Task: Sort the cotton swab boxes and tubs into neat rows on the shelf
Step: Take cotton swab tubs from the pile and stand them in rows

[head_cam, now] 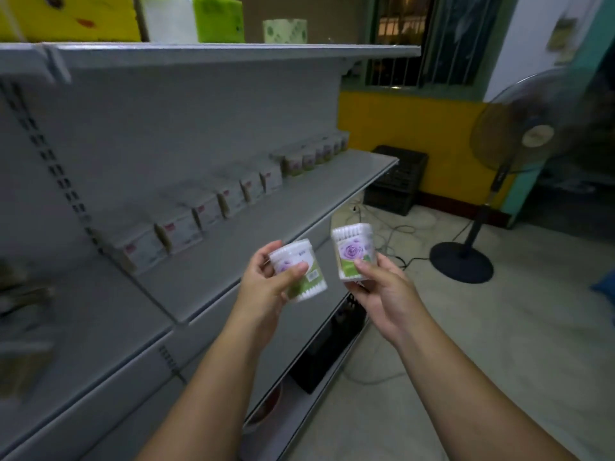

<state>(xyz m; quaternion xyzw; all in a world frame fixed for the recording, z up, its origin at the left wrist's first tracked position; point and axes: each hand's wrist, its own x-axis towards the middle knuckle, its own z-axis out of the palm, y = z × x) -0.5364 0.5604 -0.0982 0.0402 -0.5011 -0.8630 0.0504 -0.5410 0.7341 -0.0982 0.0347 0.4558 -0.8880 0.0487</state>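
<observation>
Grips a tilted tub (290, 256) of cotton swabs in the left hand (263, 291), thumb laid across its label. Pinches an upright tub (352, 247) with a purple flower in the right hand (386, 294), fingers under it. Holds both in the air before the shelf (283, 211), near each other but apart. On the shelf, along the back panel: a row of white boxes (186, 224), then shelved tubs (314, 156) at the far end. Standing fan (535, 134) beyond.

One view. Head-worn wide-angle camera, faces forward and down. Shelf (266, 214) recedes obliquely along left; floor (466, 344) fills right. Left hand (263, 294) with left tub (299, 271), right hand (386, 291) with right tub (352, 251): near centre, close to lens. Forearms enter bottom edge.
</observation>
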